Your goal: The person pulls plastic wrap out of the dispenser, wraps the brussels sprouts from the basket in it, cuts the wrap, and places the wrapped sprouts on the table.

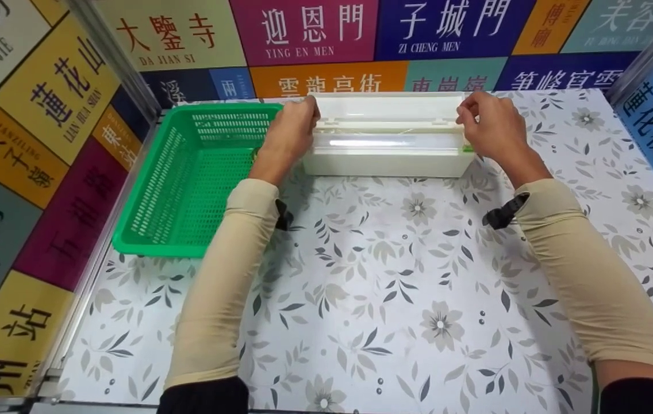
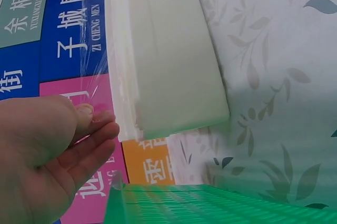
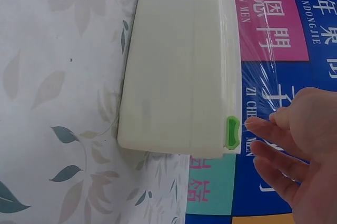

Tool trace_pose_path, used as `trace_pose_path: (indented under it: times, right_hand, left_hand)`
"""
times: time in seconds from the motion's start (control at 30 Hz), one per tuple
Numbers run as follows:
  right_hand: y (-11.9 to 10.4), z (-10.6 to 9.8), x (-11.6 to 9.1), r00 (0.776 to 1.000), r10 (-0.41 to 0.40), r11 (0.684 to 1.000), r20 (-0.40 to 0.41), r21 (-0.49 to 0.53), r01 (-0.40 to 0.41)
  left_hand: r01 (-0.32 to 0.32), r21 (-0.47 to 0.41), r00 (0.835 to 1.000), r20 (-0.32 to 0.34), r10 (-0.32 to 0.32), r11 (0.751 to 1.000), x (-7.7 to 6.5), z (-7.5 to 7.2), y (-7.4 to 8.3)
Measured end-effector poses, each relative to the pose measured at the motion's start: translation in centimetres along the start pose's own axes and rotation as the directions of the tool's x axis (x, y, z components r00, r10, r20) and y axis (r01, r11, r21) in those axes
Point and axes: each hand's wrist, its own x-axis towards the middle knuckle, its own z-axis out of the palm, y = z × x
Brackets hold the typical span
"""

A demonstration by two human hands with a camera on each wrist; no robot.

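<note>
A white cling film dispenser (image 1: 390, 165) stands on the far part of the table with its lid (image 1: 390, 106) raised. Inside lies a shiny roll (image 1: 390, 141) of film. My left hand (image 1: 291, 135) is at the box's left end and pinches one corner of the clear cling film (image 2: 95, 82) between thumb and forefinger. At the opposite end, my right hand (image 1: 494, 125) pinches the other corner of the sheet (image 3: 269, 61). The film stretches between both hands, creased near the fingertips. A green slider (image 3: 232, 132) sits at the box's right end, close to the right fingertips.
A green plastic basket (image 1: 157, 248) stands left of the dispenser, next to my left forearm. Panels with large characters (image 1: 312, 31) wall off the back and sides. A white cloth with a flower pattern (image 1: 384, 299) covers the table.
</note>
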Motion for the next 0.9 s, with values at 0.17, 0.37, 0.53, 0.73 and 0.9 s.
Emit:
trace_pose_path:
  times: [0.17, 0.37, 0.53, 0.73, 0.9]
  right_hand:
    - [0.0, -0.3, 0.3, 1.0, 0.013, 0.999, -0.015, 0.043, -0.013]
    - [-0.4, -0.7, 0.5, 0.997, 0.017, 0.996, -0.078, 0.085, -0.01]
    - [-0.6, -1.0, 0.6, 0.995, 0.005, 0.993, -0.098, 0.117, 0.007]
    - [-0.7, -1.7, 0.6, 0.994, -0.016, 0.987, -0.112, 0.154, 0.034]
    - [-0.7, -2.1, 0.5, 0.991, -0.027, 0.981, -0.133, 0.186, 0.052]
  left_hand:
    - [0.004, 0.008, 1.0, -0.013, -0.004, 1.0, 0.1, -0.6, 0.2]
    - [-0.016, -0.006, 0.997, -0.079, 0.015, 1.0, 0.3, -1.2, 0.5]
    - [0.0, -0.009, 0.997, -0.076, -0.001, 1.0, 0.3, -2.0, 0.6]
    - [0.036, -0.021, 0.999, -0.031, -0.036, 0.999, 0.2, -2.9, 0.7]
    - [0.013, -0.027, 0.997, -0.07, -0.015, 1.0, 0.1, -3.1, 0.8]
